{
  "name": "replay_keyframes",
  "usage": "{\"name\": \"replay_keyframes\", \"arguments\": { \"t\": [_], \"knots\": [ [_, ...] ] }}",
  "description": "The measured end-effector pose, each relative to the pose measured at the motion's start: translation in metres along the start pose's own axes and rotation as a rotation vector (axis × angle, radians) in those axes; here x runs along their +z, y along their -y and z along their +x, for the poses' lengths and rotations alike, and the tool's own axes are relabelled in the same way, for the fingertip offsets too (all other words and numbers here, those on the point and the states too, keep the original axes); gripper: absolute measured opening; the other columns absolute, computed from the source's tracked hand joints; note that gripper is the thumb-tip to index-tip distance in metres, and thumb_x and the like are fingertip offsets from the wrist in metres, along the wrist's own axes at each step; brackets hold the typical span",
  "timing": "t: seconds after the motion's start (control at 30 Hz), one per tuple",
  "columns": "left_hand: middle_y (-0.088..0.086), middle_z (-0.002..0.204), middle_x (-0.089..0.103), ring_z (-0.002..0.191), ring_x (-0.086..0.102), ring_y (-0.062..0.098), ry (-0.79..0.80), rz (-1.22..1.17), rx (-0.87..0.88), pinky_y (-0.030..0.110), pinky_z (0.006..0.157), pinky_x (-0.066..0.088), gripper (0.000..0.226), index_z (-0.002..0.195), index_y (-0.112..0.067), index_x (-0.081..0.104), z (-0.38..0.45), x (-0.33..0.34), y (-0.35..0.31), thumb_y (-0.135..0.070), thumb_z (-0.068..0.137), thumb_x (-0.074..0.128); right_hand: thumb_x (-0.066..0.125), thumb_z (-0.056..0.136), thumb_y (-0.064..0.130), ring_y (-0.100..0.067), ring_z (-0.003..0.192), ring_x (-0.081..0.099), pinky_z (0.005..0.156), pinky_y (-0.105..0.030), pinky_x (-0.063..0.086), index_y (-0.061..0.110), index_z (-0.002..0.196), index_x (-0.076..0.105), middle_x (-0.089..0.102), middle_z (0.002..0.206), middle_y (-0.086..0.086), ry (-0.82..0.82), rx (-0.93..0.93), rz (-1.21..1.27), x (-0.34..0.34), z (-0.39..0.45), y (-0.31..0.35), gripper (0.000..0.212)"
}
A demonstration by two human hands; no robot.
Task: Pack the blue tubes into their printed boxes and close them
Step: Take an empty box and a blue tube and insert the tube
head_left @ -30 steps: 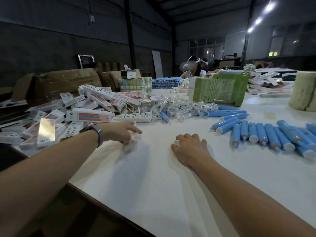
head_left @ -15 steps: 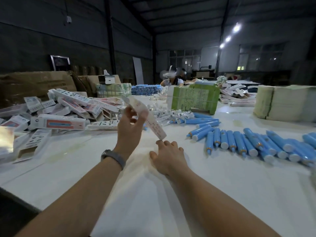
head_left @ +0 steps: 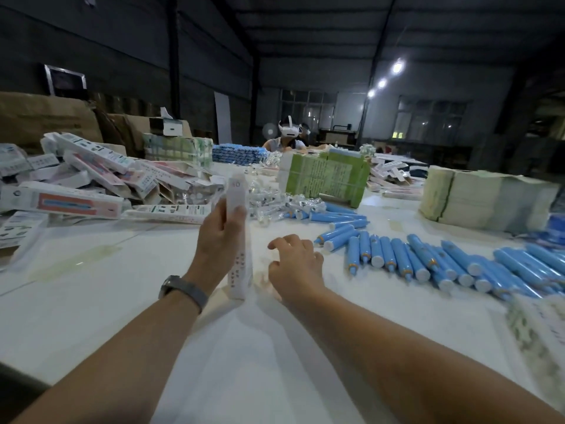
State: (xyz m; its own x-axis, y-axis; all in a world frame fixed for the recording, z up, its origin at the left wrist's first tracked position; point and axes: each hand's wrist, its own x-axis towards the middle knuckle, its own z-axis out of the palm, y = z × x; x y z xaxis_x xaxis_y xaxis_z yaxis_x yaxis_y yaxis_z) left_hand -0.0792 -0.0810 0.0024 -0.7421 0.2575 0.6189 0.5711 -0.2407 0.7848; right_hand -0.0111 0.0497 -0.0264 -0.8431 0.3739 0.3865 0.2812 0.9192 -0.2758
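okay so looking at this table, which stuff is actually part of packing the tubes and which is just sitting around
Part of the job:
- printed box gripped upright in the left hand
- right hand, holding nothing
- blue tubes
- pile of printed boxes

Just lying about:
- green bundle
- pale paper stacks
- clear wrapped pieces

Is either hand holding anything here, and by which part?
The left hand grips an upright printed box around its upper half. The right hand holds nothing.

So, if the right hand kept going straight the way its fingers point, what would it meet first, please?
Probably bare table, then the pile of small clear packets; the right hand points up-left, away from the blue tubes. Depth is unclear.
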Motion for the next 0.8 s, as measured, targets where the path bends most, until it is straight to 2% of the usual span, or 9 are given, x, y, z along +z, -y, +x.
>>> {"name": "replay_keyframes", "arguments": {
  "t": [0.13,0.27,0.37,0.4,0.47,0.53,0.67,0.73,0.8],
  "knots": [
    [-0.025,0.083,0.064,0.069,0.060,-0.005,0.073,0.043,0.025,0.014,0.060,0.053,0.057,0.109,-0.042,0.052,0.000,-0.001,0.003,-0.066,0.061,0.069,0.050,0.087,0.009,-0.023,0.130,0.035,0.101,-0.042,0.033,0.039,0.130,0.055,0.043,0.140,0.005,-0.020,-0.098,-0.195,-0.034,0.010,-0.043,0.053],
    [-0.019,0.085,0.063,0.066,0.060,-0.002,0.037,0.089,0.058,0.015,0.057,0.052,0.048,0.108,-0.039,0.041,-0.002,0.001,0.004,-0.057,0.069,0.063,0.052,0.091,0.013,-0.024,0.123,0.043,0.081,-0.036,0.043,0.045,0.139,0.046,0.047,0.132,0.007,0.269,-0.160,-0.572,-0.073,0.017,-0.094,0.058],
    [-0.006,0.090,0.063,0.069,0.060,0.000,0.028,0.071,0.044,0.017,0.060,0.052,0.042,0.115,-0.024,0.047,0.000,0.002,0.002,-0.041,0.080,0.061,0.050,0.092,0.014,-0.020,0.098,0.051,0.072,-0.031,0.039,0.035,0.103,0.062,0.057,0.108,0.005,0.373,-0.148,-0.592,-0.082,0.011,-0.112,0.026],
    [-0.002,0.093,0.065,0.073,0.062,0.001,0.030,0.038,0.024,0.018,0.063,0.054,0.041,0.118,-0.021,0.050,0.000,0.002,0.001,-0.037,0.081,0.061,0.048,0.091,0.011,-0.018,0.090,0.048,0.070,-0.029,0.036,0.033,0.085,0.055,0.055,0.100,0.006,0.356,-0.150,-0.591,-0.080,0.009,-0.113,0.024],
    [0.008,0.096,0.067,0.080,0.066,0.014,0.060,-0.069,-0.019,0.027,0.069,0.058,0.040,0.118,-0.016,0.053,0.000,0.002,-0.003,-0.031,0.082,0.061,0.044,0.092,0.009,-0.016,0.084,0.043,0.070,-0.027,0.031,0.030,0.073,0.043,0.049,0.094,0.007,0.287,-0.159,-0.594,-0.072,0.006,-0.115,0.029],
    [0.017,0.095,0.067,0.077,0.067,0.021,0.097,-0.137,-0.038,0.028,0.067,0.058,0.042,0.119,-0.011,0.054,-0.002,0.003,-0.006,-0.027,0.081,0.060,0.043,0.093,0.008,-0.015,0.083,0.042,0.071,-0.026,0.031,0.029,0.077,0.046,0.053,0.095,0.005,0.239,-0.183,-0.613,-0.068,0.007,-0.116,0.026],
    [0.014,0.079,0.061,0.068,0.060,0.020,0.150,-0.160,-0.093,0.028,0.066,0.057,0.054,0.117,0.001,0.054,-0.006,0.005,-0.009,-0.029,0.072,0.058,0.050,0.092,0.011,-0.015,0.091,0.044,0.076,-0.029,0.040,0.032,0.080,0.052,0.058,0.098,0.009,0.248,-0.204,-0.532,-0.070,0.007,-0.129,0.024],
    [0.013,0.077,0.056,0.068,0.055,0.020,0.179,-0.162,-0.106,0.030,0.068,0.054,0.056,0.117,0.002,0.053,-0.006,0.006,-0.010,-0.027,0.069,0.056,0.053,0.095,0.014,-0.018,0.098,0.049,0.082,-0.033,0.043,0.023,0.094,0.061,0.062,0.100,0.007,0.111,-0.212,-0.370,-0.074,0.012,-0.125,0.012],
    [0.012,0.077,0.055,0.067,0.054,0.017,0.184,-0.161,-0.111,0.026,0.065,0.054,0.057,0.121,0.001,0.051,-0.006,0.008,-0.011,-0.024,0.070,0.054,0.055,0.095,0.015,-0.025,0.093,0.054,0.076,-0.034,0.044,0.014,0.093,0.059,0.062,0.095,-0.001,-0.106,-0.123,-0.058,-0.085,0.024,-0.102,0.004]
  ]
}}
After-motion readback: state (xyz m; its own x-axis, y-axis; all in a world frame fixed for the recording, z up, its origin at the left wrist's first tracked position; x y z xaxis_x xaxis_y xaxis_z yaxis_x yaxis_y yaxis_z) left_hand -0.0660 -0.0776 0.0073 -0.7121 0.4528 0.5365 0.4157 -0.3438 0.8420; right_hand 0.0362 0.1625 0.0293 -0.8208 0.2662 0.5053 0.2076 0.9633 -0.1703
